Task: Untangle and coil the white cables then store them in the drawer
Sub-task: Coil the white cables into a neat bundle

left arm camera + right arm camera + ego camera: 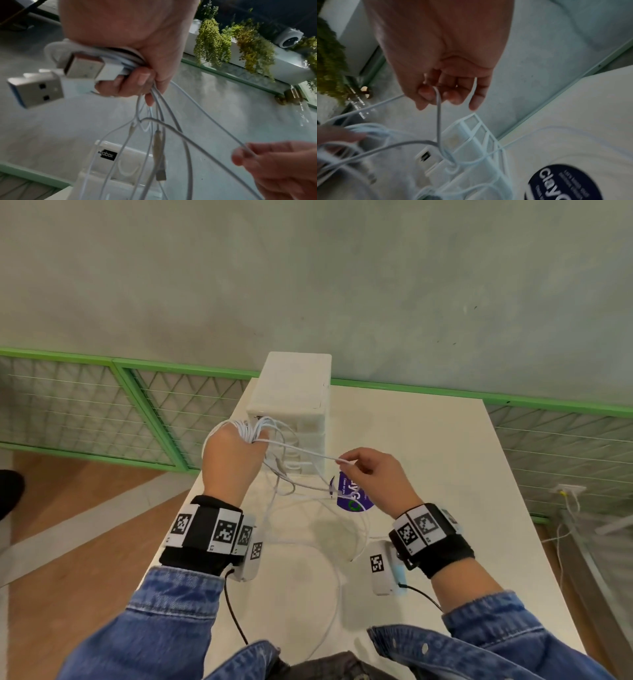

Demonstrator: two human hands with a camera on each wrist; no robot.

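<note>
Separating one strand from the held cable bundle

Right hand pinches a single strand between thumb and fingertip, apparently to draw it free; left hand is closed round the white cables above the table, holding the plugs together while loose loops hang. Beyond stands the drawer unit; whether a drawer is open cannot be told.

Thin white cables – bunched, tangled loops trailing onto table, small white drawer unit upright behind – drawers shut.
</note>
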